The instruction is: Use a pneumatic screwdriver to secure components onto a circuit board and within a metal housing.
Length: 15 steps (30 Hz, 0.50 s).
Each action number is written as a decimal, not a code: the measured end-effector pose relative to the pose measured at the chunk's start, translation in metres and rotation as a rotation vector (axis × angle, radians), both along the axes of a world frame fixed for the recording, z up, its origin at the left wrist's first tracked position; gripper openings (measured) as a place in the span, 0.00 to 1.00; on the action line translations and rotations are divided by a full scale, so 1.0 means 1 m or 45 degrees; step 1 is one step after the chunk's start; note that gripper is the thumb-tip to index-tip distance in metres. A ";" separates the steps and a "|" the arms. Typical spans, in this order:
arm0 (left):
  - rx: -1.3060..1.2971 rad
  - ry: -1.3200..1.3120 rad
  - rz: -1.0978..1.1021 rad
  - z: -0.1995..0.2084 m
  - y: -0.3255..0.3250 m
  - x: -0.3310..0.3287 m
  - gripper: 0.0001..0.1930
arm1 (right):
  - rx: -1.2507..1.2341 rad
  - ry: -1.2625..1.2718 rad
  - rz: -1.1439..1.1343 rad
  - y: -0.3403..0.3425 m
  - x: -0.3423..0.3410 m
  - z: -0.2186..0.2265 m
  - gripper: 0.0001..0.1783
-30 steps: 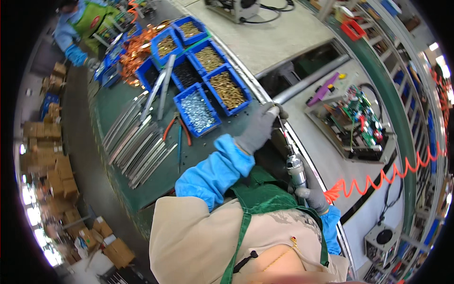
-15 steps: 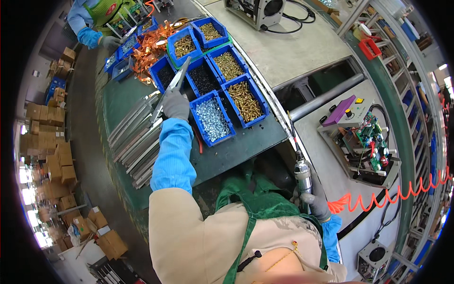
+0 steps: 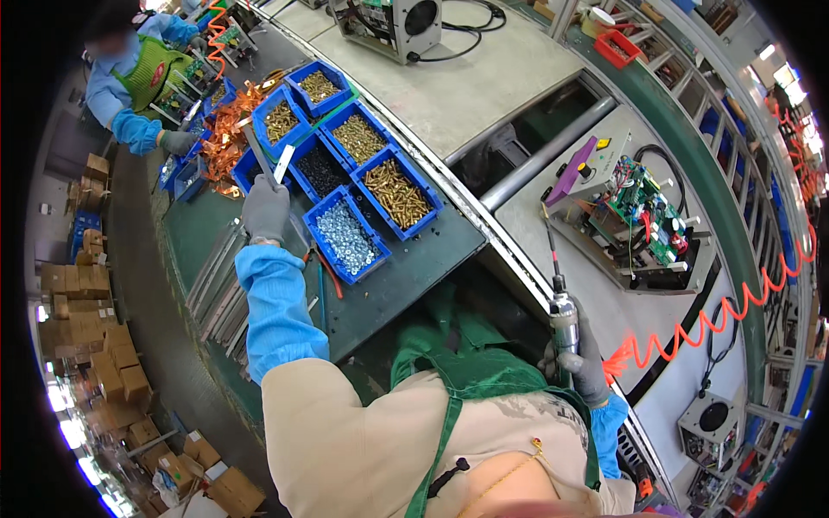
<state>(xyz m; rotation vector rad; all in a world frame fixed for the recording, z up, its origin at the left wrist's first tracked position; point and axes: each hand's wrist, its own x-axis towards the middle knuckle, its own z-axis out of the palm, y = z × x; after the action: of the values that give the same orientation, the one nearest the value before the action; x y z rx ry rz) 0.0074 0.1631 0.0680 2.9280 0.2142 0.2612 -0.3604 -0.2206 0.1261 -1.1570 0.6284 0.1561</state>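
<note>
My left hand (image 3: 266, 211), in a grey glove and blue sleeve, is closed around flat metal strips (image 3: 262, 158) that stick up past the fingers. It is over the green bench, beside the blue bins and just above a pile of similar metal strips (image 3: 214, 289). My right hand (image 3: 589, 363), also gloved, grips a silver air screwdriver (image 3: 565, 324) with a long thin bit (image 3: 551, 237). The bit's tip is near the front of an open-topped unit (image 3: 596, 250) with a purple panel and green circuit boards; contact cannot be made out.
Blue bins hold brass screws (image 3: 396, 192), black screws (image 3: 321, 168) and silvery fasteners (image 3: 347, 237). Orange parts (image 3: 226, 142) lie behind. A red coiled hose (image 3: 717, 324) runs off to the right. Another person (image 3: 142, 78) works at the far left. Box-shaped units (image 3: 393, 24) stand on the conveyor.
The view has shifted, bringing the open unit closer to the middle. The strips in my left hand have swung from leaning right to leaning left. The screwdriver's bit has come up toward the unit.
</note>
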 end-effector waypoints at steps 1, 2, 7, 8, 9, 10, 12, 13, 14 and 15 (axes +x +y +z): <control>-0.008 0.003 -0.021 0.009 0.002 0.000 0.11 | -0.052 0.011 -0.014 -0.001 -0.004 0.000 0.62; -0.025 0.048 -0.029 0.016 0.004 -0.001 0.11 | -0.048 0.003 -0.009 -0.001 -0.006 0.000 0.62; -0.050 -0.015 -0.227 0.033 0.015 -0.001 0.19 | -0.016 0.011 -0.041 -0.001 -0.012 -0.001 0.62; 0.028 -0.221 -0.155 0.031 0.017 -0.002 0.21 | -0.022 0.009 -0.065 -0.001 -0.011 -0.002 0.62; 0.019 -0.356 -0.110 0.029 0.019 -0.002 0.20 | -0.025 0.008 -0.052 -0.001 -0.010 -0.003 0.61; -0.020 -0.440 -0.061 0.025 0.022 -0.002 0.19 | -0.015 0.012 -0.023 -0.001 -0.009 -0.004 0.61; -0.022 -0.354 -0.022 0.017 0.029 -0.003 0.17 | 0.025 0.031 -0.045 -0.001 -0.006 -0.005 0.58; -0.063 -0.272 0.024 0.013 0.033 -0.003 0.16 | 0.028 0.033 -0.032 -0.001 -0.005 -0.006 0.58; -0.051 -0.256 0.018 0.009 0.037 -0.003 0.16 | 0.046 0.027 -0.017 0.000 -0.003 -0.007 0.59; -0.070 -0.228 0.021 0.004 0.040 -0.003 0.14 | 0.064 0.020 -0.006 0.000 -0.001 -0.008 0.59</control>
<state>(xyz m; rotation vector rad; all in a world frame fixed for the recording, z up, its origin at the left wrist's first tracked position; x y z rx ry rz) 0.0044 0.2033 0.0716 2.8285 0.2148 0.5091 -0.3616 -0.2202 0.1181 -1.1069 0.6375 0.1759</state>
